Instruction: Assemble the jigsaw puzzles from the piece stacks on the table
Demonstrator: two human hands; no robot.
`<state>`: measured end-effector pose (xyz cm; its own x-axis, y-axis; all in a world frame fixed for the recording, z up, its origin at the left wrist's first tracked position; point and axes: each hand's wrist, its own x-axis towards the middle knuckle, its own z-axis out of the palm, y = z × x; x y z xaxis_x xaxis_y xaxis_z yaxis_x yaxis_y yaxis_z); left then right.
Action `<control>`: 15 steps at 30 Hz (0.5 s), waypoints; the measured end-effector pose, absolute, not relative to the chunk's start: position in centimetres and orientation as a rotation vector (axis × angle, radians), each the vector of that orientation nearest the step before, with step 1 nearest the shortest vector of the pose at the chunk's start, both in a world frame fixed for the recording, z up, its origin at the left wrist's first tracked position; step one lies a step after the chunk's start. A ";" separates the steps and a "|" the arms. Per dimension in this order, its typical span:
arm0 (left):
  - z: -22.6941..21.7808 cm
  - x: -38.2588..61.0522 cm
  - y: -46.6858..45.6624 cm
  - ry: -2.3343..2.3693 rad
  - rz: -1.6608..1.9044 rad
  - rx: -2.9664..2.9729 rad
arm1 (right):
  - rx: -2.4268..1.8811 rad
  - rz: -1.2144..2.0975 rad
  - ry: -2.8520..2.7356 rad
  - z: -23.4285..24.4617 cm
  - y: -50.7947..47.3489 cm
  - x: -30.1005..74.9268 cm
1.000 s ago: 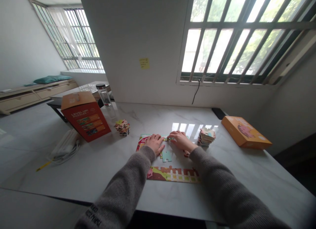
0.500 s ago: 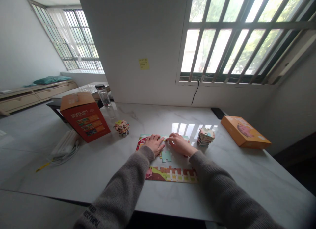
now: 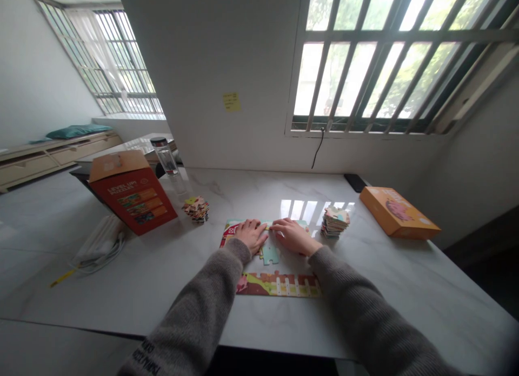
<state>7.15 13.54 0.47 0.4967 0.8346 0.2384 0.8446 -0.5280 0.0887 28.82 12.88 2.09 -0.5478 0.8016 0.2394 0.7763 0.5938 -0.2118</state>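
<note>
Left hand (image 3: 250, 234): pressing flat, fingers spread, on the puzzle (image 3: 279, 284) at frame centre.
Right hand (image 3: 292, 235): pressing flat just beside it.

The white marble-patterned table (image 3: 182, 279) is smooth and highly glossy, throwing back bright patches of light just beyond the colourful cardboard jigsaw puzzle (image 3: 279, 285). The puzzle's printed pieces look flat, with a faint satin sheen. Across the puzzle's near edge lie grey knitted sleeves (image 3: 203, 306), ribbed, soft and matt. Left of the puzzle stands a red cardboard box (image 3: 132, 200), matt, its top flap plain brown board. Farther back on that side is a clear, shiny bottle (image 3: 167, 159); whether it is glass or plastic cannot be told. Right of the puzzle lies a flat orange cardboard box (image 3: 397, 213), slightly glossy.
</note>
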 end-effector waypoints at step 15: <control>2.9 3.7 14.2 -1.590 -1.085 -2.798 | -1.319 0.314 -2.635 4.1 7.8 27.4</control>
<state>3.72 14.22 2.93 0.3675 0.8396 0.4000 0.6786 -0.5362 0.5020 27.36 7.80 4.12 -0.5908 0.8043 0.0642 0.7667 0.5844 -0.2658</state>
